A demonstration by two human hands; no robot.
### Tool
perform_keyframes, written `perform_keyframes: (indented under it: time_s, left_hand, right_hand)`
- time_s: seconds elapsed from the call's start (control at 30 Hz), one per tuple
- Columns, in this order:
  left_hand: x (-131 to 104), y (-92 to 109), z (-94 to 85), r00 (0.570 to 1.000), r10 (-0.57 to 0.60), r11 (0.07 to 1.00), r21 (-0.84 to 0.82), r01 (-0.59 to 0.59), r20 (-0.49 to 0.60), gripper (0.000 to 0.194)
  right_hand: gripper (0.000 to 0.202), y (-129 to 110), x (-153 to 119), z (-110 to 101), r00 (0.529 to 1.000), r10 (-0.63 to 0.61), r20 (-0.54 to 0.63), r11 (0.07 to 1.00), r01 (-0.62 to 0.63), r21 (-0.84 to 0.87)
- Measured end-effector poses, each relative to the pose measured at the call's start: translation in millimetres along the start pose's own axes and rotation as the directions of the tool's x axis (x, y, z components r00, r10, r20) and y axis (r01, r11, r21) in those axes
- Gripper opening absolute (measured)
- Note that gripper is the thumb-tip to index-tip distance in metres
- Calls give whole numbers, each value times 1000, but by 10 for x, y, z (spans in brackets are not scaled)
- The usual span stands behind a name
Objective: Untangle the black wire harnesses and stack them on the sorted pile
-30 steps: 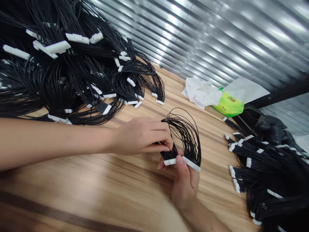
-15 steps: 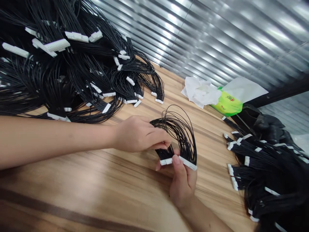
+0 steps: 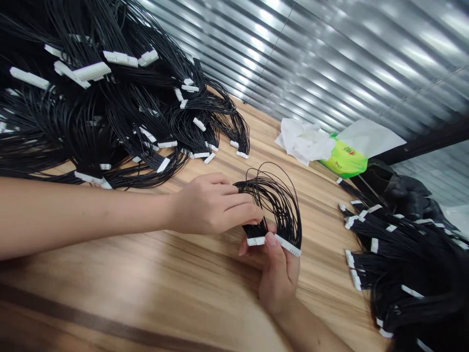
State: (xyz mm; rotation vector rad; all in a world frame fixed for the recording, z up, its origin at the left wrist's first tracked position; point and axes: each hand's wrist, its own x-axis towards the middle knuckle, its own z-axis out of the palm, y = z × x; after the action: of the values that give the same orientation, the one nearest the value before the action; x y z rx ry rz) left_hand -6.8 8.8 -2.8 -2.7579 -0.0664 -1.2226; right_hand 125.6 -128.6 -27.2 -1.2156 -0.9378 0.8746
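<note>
A looped black wire harness (image 3: 284, 200) has white connectors at its ends, held side by side above the table. My right hand (image 3: 280, 274) is closed around these ends, its thumb pressed where the left connector (image 3: 255, 241) and the right connector (image 3: 289, 246) meet. From the left, my left hand (image 3: 216, 204) reaches over the harness, with curled fingers closed on the black wires just above the left connector. Its fingertips are partly hidden among the wires. The loop of wires arches up and away behind both hands.
A large pile of black wire harnesses (image 3: 120, 102) lies at the upper left. Another heap (image 3: 414, 264) covers the right side. Crumpled white tissue (image 3: 304, 139) and a green tissue pack (image 3: 344, 159) sit at the back of the wooden table (image 3: 146, 293), before a corrugated metal wall (image 3: 311, 58).
My left hand has shifted slightly right along the wires, its fingers now covering more of them above the left connector. My right hand keeps its grip on the connectors.
</note>
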Motion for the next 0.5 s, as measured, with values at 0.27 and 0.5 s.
perform_keyframes:
  time_s: [0.27, 0.5]
  left_hand:
    - [26, -30, -43, 990, -16, 997, -70, 26, 141, 23]
    - [-9, 6, -29, 990, -19, 997, -72, 29, 137, 13]
  right_hand:
    - [16, -11, 41, 14, 999, 42, -24, 999, -42, 28]
    - [23, -9, 27, -6, 998, 32, 51, 999, -31, -18]
